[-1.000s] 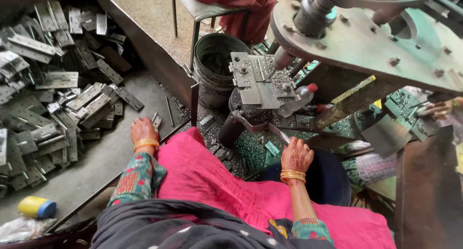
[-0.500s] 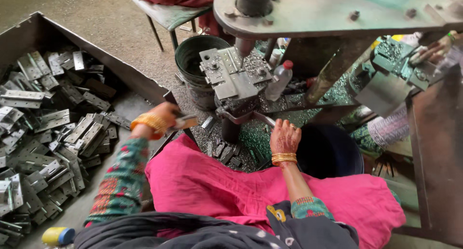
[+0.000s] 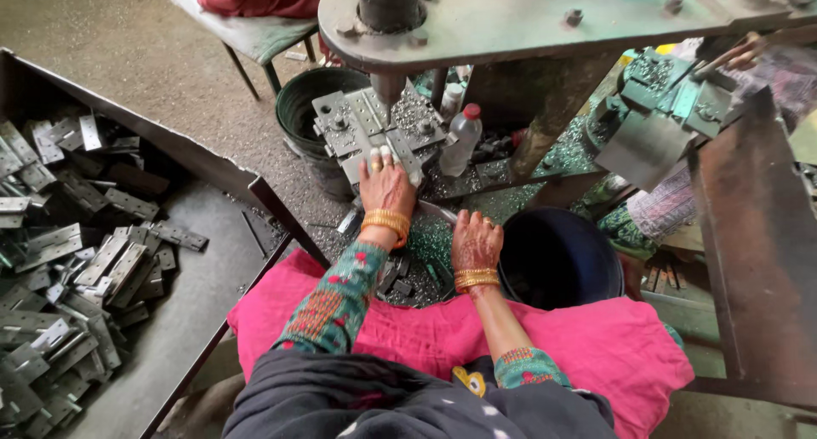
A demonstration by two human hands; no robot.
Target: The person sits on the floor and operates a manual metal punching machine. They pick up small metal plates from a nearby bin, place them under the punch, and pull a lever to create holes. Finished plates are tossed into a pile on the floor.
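Observation:
My left hand (image 3: 385, 182) reaches forward onto the grey die block (image 3: 357, 124) of a press, under the ram (image 3: 390, 86). Its fingers lie together and press a small grey hinge plate against the block; the plate is mostly hidden under the fingertips. My right hand (image 3: 477, 245) rests palm down on metal scraps at the edge of my pink lap cloth (image 3: 596, 337), beside a dark blue bucket (image 3: 557, 260). It holds nothing. Both wrists wear gold bangles.
A dark metal tray (image 3: 196, 294) at the left holds several grey hinge plates (image 3: 85, 260). A dark green bucket (image 3: 298, 111) stands behind the die block, and a plastic bottle with a red cap (image 3: 459, 141) beside it. The press table (image 3: 545, 18) overhangs above. A rusty plate (image 3: 762, 260) stands at the right.
My left hand has moved from near the tray, where it held a metal piece, forward and right onto the die block. My right hand has stayed by the blue bucket.

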